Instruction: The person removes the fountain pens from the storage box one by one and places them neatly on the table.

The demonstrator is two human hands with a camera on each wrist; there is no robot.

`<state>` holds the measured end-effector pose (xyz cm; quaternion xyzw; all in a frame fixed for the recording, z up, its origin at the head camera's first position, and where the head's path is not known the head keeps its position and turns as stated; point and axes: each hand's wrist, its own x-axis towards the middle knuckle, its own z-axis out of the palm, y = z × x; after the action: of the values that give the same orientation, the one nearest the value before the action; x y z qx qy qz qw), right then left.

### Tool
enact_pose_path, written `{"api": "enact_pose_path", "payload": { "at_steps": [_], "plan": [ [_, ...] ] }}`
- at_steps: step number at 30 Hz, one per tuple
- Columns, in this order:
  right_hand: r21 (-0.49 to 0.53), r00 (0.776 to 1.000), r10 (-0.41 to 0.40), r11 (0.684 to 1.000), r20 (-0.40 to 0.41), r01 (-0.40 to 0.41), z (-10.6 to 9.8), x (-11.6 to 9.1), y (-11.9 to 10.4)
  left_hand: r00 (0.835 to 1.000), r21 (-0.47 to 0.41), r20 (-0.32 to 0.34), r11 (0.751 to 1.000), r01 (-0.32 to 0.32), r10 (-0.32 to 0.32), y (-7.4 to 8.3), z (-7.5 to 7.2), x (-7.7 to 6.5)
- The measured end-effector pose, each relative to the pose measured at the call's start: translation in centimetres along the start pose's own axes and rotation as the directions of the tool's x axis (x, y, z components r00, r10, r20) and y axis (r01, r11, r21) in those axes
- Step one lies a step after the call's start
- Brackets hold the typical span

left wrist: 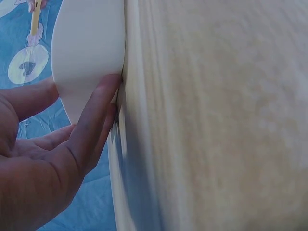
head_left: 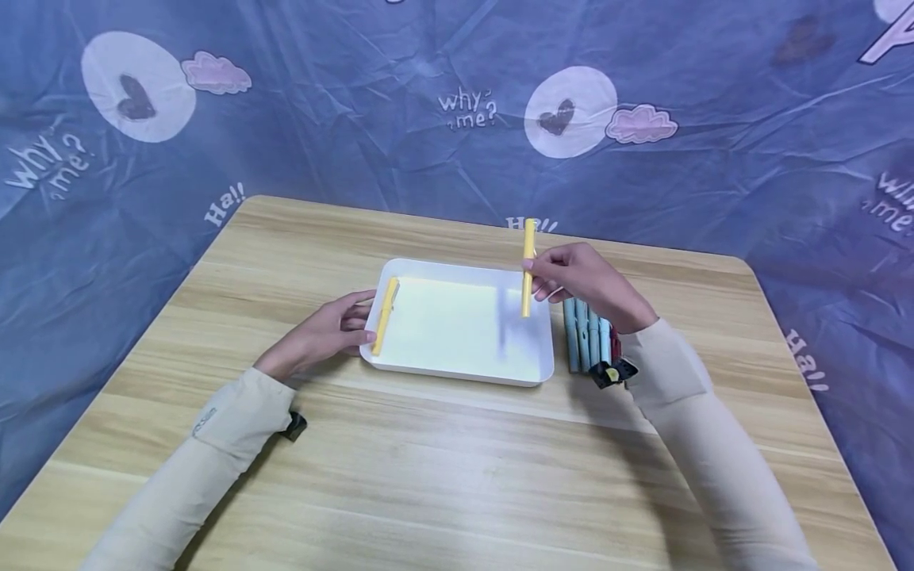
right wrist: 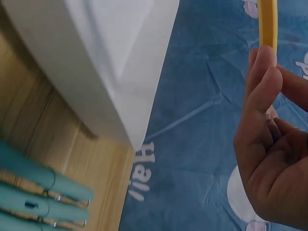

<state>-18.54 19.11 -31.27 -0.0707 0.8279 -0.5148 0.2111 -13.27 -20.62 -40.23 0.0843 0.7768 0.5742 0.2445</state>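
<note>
My right hand (head_left: pixel 581 277) pinches a yellow pen (head_left: pixel 528 266) by its middle, upright above the right end of the white tray (head_left: pixel 457 373). In the right wrist view the same pen (right wrist: pixel 268 24) rises from between thumb and fingertips. A second yellow pen (head_left: pixel 385 316) lies lengthwise along the tray's left wall. At that end my left hand (head_left: pixel 321 333) holds the tray, thumb at the rim. The left wrist view has the fingers of this hand (left wrist: pixel 62 139) against the tray's outer wall (left wrist: pixel 89 48).
Right of the tray, several teal pens (head_left: pixel 581 337) lie side by side, with something dark red (head_left: pixel 616 345) beside them, partly hidden by the right arm. The wooden table (head_left: pixel 400 476) ends at a blue printed cloth (head_left: pixel 400 119) behind.
</note>
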Motion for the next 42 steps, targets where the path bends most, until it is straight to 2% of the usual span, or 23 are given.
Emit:
{"api": "enact_pose_path", "payload": {
  "at_steps": [6, 12, 20, 22, 26, 30, 34, 36, 39, 42],
  "plan": [
    [0.011, 0.997, 0.014, 1.000, -0.077, -0.013, -1.5, -2.3, 1.1, 0.999, 0.008, 0.041, 1.000, -0.009, 0.008, 0.3, 0.1, 1.0],
    [0.005, 0.991, 0.051, 0.999, -0.121, -0.051, -2.9, -4.4, 2.3, 0.997, 0.039, 0.076, 0.999, -0.022, 0.019, 0.5, 0.2, 2.0],
    [0.011, 0.977, 0.090, 0.996, -0.195, -0.090, -4.5, -7.5, 4.3, 0.991, 0.061, 0.127, 0.997, -0.039, 0.031, 0.8, 0.6, 3.3],
    [0.008, 0.973, 0.102, 0.995, -0.205, -0.103, -4.8, -7.7, 4.6, 0.992, 0.067, 0.121, 0.997, -0.036, 0.027, 0.7, 0.6, 3.2],
    [0.003, 0.973, 0.110, 0.994, -0.202, -0.112, -4.6, -7.1, 5.0, 0.996, 0.086, 0.085, 0.996, -0.015, 0.007, 0.1, 0.1, 2.1],
    [0.006, 0.984, 0.089, 0.996, -0.154, -0.089, -3.3, -4.8, 4.6, 0.999, 0.116, 0.001, 0.993, 0.035, -0.035, -1.1, -1.3, -0.5],
    [-0.006, 0.991, 0.056, 0.998, -0.118, -0.057, -2.7, -2.6, 3.7, 0.993, 0.126, -0.087, 0.988, 0.087, -0.077, -1.7, -2.4, -2.7],
    [-0.019, 0.990, 0.050, 0.998, -0.130, -0.053, -2.9, -2.4, 3.4, 0.992, 0.115, -0.098, 0.990, 0.086, -0.075, -1.8, -2.6, -2.9],
    [-0.018, 0.986, 0.067, 0.997, -0.153, -0.070, -3.6, -3.1, 3.8, 0.996, 0.099, -0.075, 0.994, 0.052, -0.045, -1.7, -2.5, -2.4],
    [-0.027, 0.988, 0.070, 0.997, -0.139, -0.075, -4.2, -3.4, 3.7, 0.997, 0.083, -0.076, 0.996, 0.028, -0.022, -1.7, -2.5, -2.3]
  ]
}}
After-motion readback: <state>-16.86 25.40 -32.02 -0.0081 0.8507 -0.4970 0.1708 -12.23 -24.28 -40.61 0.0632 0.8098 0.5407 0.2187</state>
